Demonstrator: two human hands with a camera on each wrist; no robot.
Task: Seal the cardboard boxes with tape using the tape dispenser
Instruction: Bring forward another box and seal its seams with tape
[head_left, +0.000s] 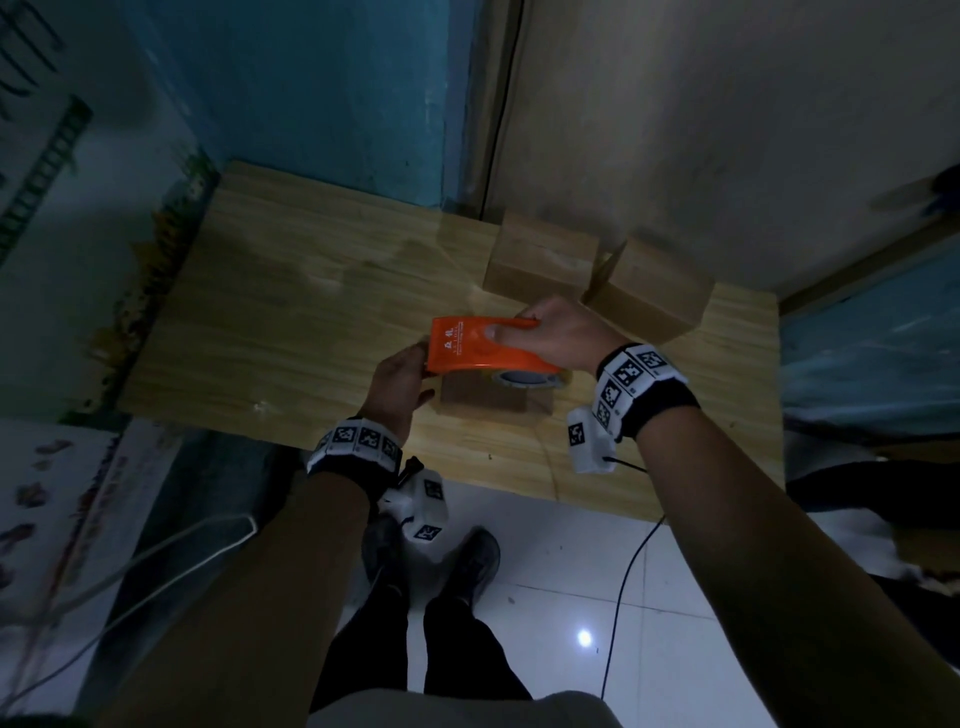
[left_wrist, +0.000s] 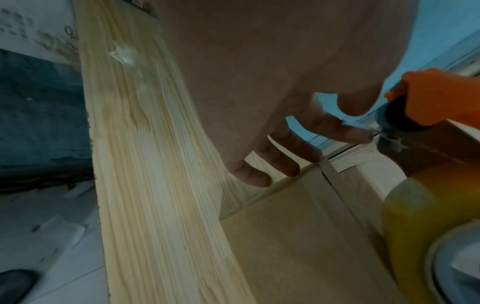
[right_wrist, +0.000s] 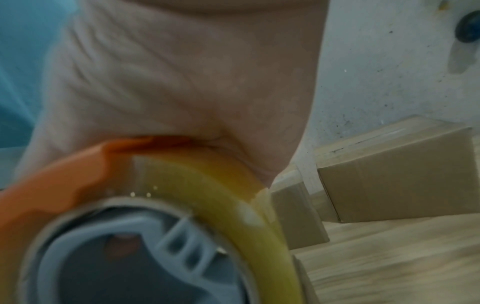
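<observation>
Right hand (head_left: 556, 332) grips tape dispenser (head_left: 472, 348); left hand (head_left: 397, 384) fingers (left_wrist: 283, 164) loose, seemingly touching box (head_left: 488, 402)

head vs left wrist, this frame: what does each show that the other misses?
Head only: the right hand gripping the dispenser, and two rear boxes at the far side of the table.
Left wrist only: the seam on top of the near box, and the left fingers stretched toward the dispenser's front end.
Both: dispenser, tape roll, near box, table, left hand.
</observation>
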